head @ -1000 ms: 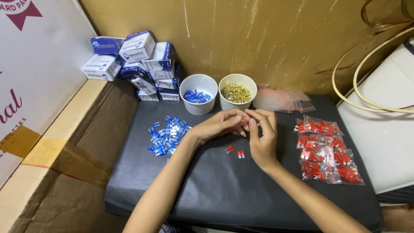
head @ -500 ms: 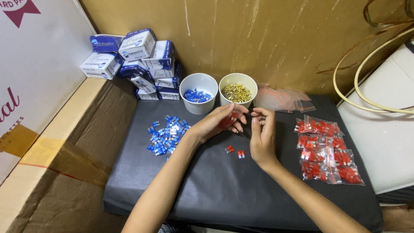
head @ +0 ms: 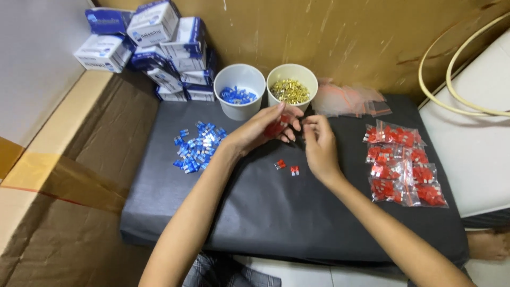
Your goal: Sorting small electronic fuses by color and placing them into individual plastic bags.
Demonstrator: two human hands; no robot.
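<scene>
A stack of small blue-and-white boxes [head: 154,50] sits in the upper left of the frame, against the brown wall. To its right stand two white cups: the left cup [head: 239,98] holds blue pieces, the right cup [head: 292,93] holds small gold-coloured metal bits. Just right of the cups lies a heap of empty clear bags [head: 348,101] with red strips. At the right of the black table [head: 297,223], filled bags of red fuses [head: 401,170] lie in a loose column. A pile of loose blue fuses [head: 197,148] lies left of centre.

At mid-frame the left hand [head: 263,130] holds a small clear bag with red pieces [head: 278,126], fingers curled around it; its long axis cannot be told. The right hand [head: 319,146] is just beside it, fingers bent narrow near the bag's edge; whether they grip it cannot be told. Two loose red fuses [head: 287,167] lie on the table just below the hands.
</scene>
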